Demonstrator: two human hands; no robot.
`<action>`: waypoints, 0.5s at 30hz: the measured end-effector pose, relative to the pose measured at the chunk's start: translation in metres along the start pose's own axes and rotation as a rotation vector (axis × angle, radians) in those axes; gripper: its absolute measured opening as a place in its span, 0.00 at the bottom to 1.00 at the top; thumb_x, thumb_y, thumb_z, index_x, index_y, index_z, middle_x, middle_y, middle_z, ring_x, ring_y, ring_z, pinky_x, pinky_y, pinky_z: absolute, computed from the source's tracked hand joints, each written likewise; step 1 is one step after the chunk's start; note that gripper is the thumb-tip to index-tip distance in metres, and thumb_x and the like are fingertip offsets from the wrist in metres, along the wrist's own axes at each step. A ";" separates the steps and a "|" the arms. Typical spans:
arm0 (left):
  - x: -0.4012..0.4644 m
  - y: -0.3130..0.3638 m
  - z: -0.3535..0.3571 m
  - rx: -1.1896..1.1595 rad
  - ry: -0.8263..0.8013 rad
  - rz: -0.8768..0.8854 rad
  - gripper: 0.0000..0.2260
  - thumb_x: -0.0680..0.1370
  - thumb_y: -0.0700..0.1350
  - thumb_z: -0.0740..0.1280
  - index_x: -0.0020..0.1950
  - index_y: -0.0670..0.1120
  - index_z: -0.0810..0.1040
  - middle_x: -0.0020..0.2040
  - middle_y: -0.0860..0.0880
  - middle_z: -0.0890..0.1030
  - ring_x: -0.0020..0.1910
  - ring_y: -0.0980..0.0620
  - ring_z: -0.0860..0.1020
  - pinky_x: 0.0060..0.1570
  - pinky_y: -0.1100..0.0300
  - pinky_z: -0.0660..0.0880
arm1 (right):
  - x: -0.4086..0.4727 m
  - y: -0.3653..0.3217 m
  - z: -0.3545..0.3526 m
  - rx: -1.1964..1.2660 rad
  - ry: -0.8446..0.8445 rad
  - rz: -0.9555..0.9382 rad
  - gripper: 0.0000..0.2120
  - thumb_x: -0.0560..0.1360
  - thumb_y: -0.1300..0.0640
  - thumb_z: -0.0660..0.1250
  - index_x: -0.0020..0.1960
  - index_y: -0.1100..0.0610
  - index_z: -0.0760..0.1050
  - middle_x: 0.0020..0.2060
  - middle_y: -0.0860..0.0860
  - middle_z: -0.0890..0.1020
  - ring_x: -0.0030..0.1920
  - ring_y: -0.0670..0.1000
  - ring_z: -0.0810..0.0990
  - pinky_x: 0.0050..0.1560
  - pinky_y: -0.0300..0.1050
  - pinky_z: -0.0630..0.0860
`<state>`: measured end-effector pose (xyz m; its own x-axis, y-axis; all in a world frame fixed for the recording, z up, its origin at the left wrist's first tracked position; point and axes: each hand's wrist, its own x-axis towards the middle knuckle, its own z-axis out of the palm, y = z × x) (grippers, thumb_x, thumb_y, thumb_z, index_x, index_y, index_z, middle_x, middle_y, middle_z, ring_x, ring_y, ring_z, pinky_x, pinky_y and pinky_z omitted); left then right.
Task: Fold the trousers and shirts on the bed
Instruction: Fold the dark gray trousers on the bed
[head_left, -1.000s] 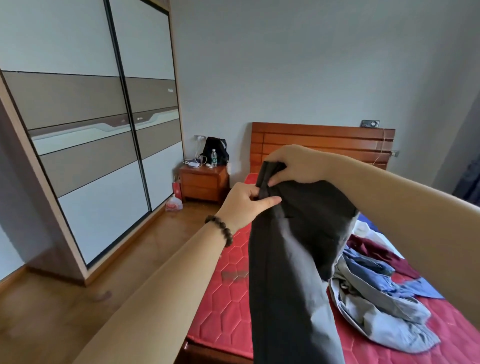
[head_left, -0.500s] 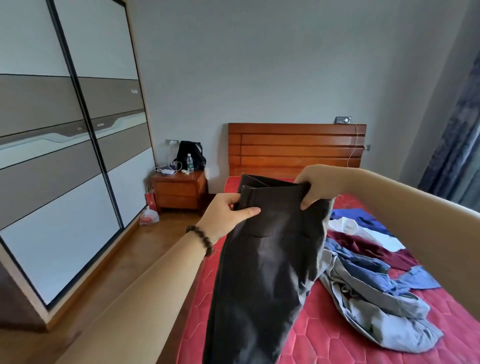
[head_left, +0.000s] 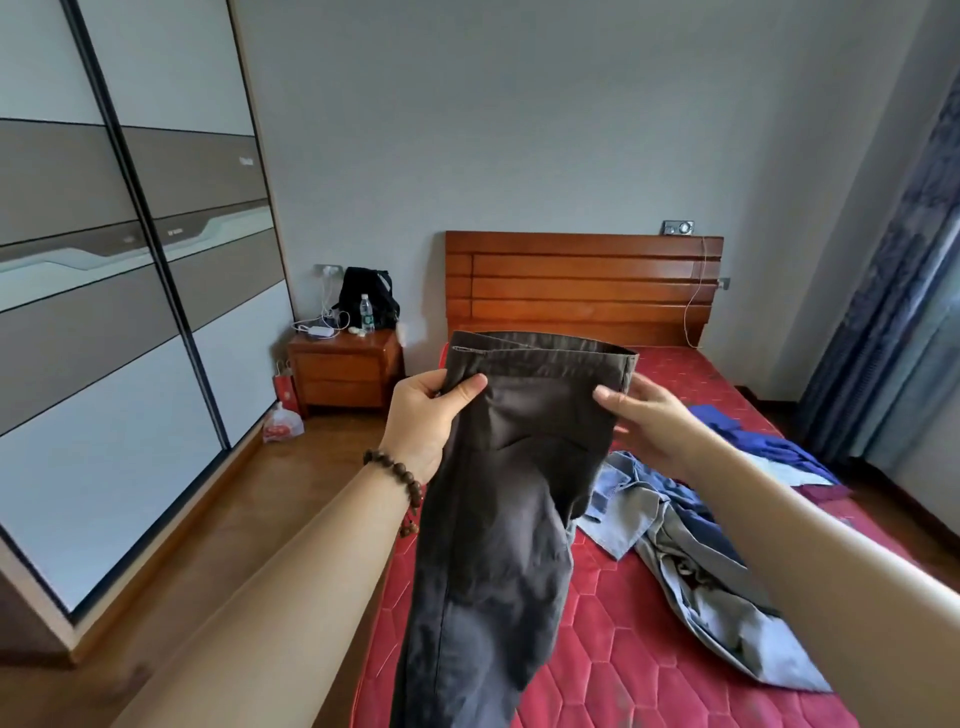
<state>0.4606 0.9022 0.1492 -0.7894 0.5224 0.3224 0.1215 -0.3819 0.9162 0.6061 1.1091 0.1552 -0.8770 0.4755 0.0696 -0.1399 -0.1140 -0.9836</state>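
Both hands (head_left: 421, 421) (head_left: 649, 421) pinch the trousers' (head_left: 498, 519) waistband edges.

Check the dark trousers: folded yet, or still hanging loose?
Not folded: the dark trousers hang full length from the left hand and right hand gripping the waistband.

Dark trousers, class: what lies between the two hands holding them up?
In the head view, the trousers' waistband spans from the left hand to the right hand, with nothing else between.

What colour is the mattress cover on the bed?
Red, quilted in a hexagon pattern, seen in the head view: mattress cover.
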 end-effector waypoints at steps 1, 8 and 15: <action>0.000 0.000 -0.002 0.006 0.002 0.005 0.06 0.66 0.47 0.75 0.40 0.47 0.86 0.42 0.43 0.85 0.46 0.44 0.84 0.48 0.51 0.80 | -0.002 0.007 0.003 -0.026 0.004 0.019 0.16 0.70 0.66 0.69 0.58 0.62 0.77 0.47 0.54 0.85 0.46 0.51 0.84 0.53 0.47 0.79; 0.015 0.008 -0.014 0.047 0.107 0.141 0.10 0.66 0.52 0.77 0.43 0.50 0.85 0.43 0.47 0.85 0.47 0.47 0.83 0.47 0.54 0.81 | 0.003 0.001 0.001 0.081 -0.010 -0.134 0.14 0.65 0.55 0.75 0.50 0.56 0.83 0.50 0.58 0.84 0.48 0.56 0.84 0.45 0.47 0.81; 0.044 -0.039 -0.013 0.151 0.133 -0.137 0.27 0.65 0.49 0.79 0.62 0.49 0.77 0.55 0.46 0.82 0.56 0.48 0.80 0.55 0.53 0.77 | 0.020 0.030 -0.017 -0.042 0.115 -0.106 0.11 0.68 0.58 0.74 0.50 0.56 0.82 0.49 0.56 0.85 0.50 0.56 0.84 0.46 0.46 0.81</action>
<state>0.4130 0.9300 0.1245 -0.8756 0.4530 0.1679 0.0885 -0.1912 0.9775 0.5925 1.1300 0.1239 -0.7993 0.5802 0.1566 -0.2079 -0.0225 -0.9779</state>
